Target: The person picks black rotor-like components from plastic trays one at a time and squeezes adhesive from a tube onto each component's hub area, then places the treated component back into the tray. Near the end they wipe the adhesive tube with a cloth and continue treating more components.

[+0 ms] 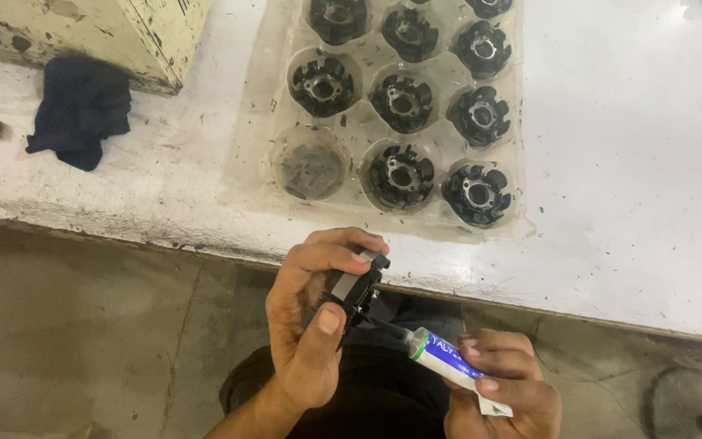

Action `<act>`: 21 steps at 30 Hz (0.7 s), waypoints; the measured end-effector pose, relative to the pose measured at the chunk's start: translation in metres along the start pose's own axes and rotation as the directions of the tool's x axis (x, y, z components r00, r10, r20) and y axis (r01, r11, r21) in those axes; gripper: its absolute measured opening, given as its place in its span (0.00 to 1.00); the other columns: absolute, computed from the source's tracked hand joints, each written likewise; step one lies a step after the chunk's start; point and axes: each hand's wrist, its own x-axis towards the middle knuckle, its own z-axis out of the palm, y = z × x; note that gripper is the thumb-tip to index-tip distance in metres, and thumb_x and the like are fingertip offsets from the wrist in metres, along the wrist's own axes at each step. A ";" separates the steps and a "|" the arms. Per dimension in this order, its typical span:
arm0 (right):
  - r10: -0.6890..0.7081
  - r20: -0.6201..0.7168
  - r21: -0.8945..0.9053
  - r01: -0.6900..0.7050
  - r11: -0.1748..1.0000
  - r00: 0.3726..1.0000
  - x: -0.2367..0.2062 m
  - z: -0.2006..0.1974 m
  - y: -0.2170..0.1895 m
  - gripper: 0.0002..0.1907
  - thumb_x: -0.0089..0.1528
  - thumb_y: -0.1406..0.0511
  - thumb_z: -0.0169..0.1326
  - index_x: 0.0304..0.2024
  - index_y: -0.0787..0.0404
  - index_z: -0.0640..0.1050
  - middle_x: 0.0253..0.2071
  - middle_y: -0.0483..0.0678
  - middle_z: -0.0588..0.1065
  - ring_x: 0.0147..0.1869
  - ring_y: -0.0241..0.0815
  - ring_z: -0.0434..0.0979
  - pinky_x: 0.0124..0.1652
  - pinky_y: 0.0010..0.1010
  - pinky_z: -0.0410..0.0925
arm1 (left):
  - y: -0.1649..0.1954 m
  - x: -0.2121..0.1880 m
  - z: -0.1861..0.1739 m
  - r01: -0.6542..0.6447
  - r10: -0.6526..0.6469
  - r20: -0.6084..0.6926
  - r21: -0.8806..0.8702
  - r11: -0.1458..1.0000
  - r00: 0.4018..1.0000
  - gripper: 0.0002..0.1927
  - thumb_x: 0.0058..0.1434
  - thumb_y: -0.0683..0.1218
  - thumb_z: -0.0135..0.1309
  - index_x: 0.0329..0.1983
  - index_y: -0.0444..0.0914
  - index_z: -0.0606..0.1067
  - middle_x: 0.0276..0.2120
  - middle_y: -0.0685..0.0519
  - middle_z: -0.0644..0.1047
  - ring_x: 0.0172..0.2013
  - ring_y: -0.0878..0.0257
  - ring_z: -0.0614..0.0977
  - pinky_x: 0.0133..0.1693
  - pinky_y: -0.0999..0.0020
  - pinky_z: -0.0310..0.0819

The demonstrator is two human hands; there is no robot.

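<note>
Right now the white table (627, 162) carries a clear plastic tray (263, 154): eight pockets show black round parts (400, 176), and one pocket (312, 167) sits empty. Below the table edge, the left hand (306, 325) has its grip closed around one black part (357, 289), while the right hand (501, 390) pinches a small tube (444, 358), nozzle touching that part.

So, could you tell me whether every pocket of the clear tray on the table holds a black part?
No, the near-left pocket of the tray holds no black part, unlike its neighbours.
</note>
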 end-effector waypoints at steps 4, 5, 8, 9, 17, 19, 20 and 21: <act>-0.090 0.056 -0.006 0.090 0.996 0.994 0.004 -0.002 0.002 0.24 0.53 0.78 0.62 0.44 0.52 0.68 0.41 0.48 0.76 0.49 0.47 0.81 0.49 0.38 0.79 | 0.004 -0.002 0.000 -0.020 0.016 0.054 0.084 0.996 0.998 0.21 0.77 0.54 0.50 0.56 0.30 0.71 0.58 0.35 0.72 0.55 0.58 0.75 0.59 0.64 0.69; -0.093 0.084 -0.033 0.096 0.995 0.992 0.006 -0.003 0.001 0.25 0.52 0.78 0.61 0.45 0.52 0.68 0.42 0.48 0.76 0.48 0.47 0.81 0.50 0.40 0.80 | 0.005 -0.002 0.000 -0.019 0.013 0.066 0.101 0.995 0.998 0.21 0.77 0.54 0.50 0.56 0.30 0.71 0.58 0.35 0.73 0.54 0.59 0.75 0.58 0.65 0.69; -0.125 0.135 -0.071 0.136 0.988 0.983 0.009 -0.005 0.000 0.26 0.51 0.80 0.60 0.45 0.52 0.69 0.41 0.49 0.75 0.46 0.46 0.81 0.50 0.43 0.81 | 0.004 -0.001 0.001 -0.002 -0.006 0.073 0.107 0.994 0.997 0.21 0.76 0.53 0.50 0.58 0.30 0.71 0.58 0.35 0.73 0.54 0.59 0.75 0.60 0.65 0.70; -0.153 0.133 -0.057 0.162 0.985 0.979 0.011 -0.005 0.001 0.25 0.51 0.80 0.59 0.45 0.52 0.69 0.41 0.49 0.75 0.45 0.45 0.80 0.49 0.43 0.81 | 0.003 -0.001 0.001 0.003 -0.011 0.071 0.101 0.995 0.997 0.21 0.76 0.53 0.50 0.59 0.30 0.71 0.58 0.35 0.73 0.54 0.59 0.76 0.61 0.65 0.70; -0.147 0.175 -0.043 0.156 0.987 0.974 0.013 -0.008 -0.002 0.26 0.51 0.81 0.56 0.46 0.53 0.70 0.42 0.48 0.74 0.46 0.44 0.79 0.49 0.44 0.82 | -0.005 0.000 0.003 0.030 -0.032 0.043 0.061 0.998 0.999 0.20 0.77 0.51 0.50 0.58 0.29 0.71 0.58 0.36 0.74 0.57 0.58 0.77 0.64 0.63 0.71; -0.164 0.158 -0.037 0.172 0.984 0.974 0.012 -0.008 0.000 0.26 0.50 0.81 0.55 0.45 0.53 0.70 0.41 0.48 0.74 0.45 0.43 0.79 0.47 0.42 0.83 | -0.006 0.000 0.003 0.034 -0.036 0.037 0.050 0.998 0.999 0.20 0.77 0.51 0.50 0.59 0.29 0.71 0.58 0.36 0.74 0.58 0.57 0.77 0.64 0.63 0.70; -0.166 0.152 -0.038 0.174 0.984 0.974 0.012 -0.008 0.001 0.26 0.50 0.81 0.55 0.45 0.53 0.70 0.41 0.48 0.74 0.45 0.43 0.79 0.48 0.43 0.82 | -0.007 0.001 0.003 0.034 -0.036 0.034 0.033 0.999 0.999 0.20 0.77 0.51 0.50 0.59 0.29 0.71 0.58 0.36 0.74 0.58 0.57 0.77 0.64 0.63 0.70; -0.167 0.148 -0.040 0.175 0.984 0.975 0.011 -0.008 0.002 0.26 0.50 0.81 0.55 0.46 0.53 0.70 0.41 0.47 0.74 0.46 0.42 0.79 0.48 0.43 0.82 | -0.008 0.001 0.003 0.036 -0.037 0.030 0.016 0.999 0.999 0.20 0.77 0.50 0.50 0.59 0.29 0.71 0.58 0.36 0.74 0.58 0.57 0.76 0.64 0.62 0.70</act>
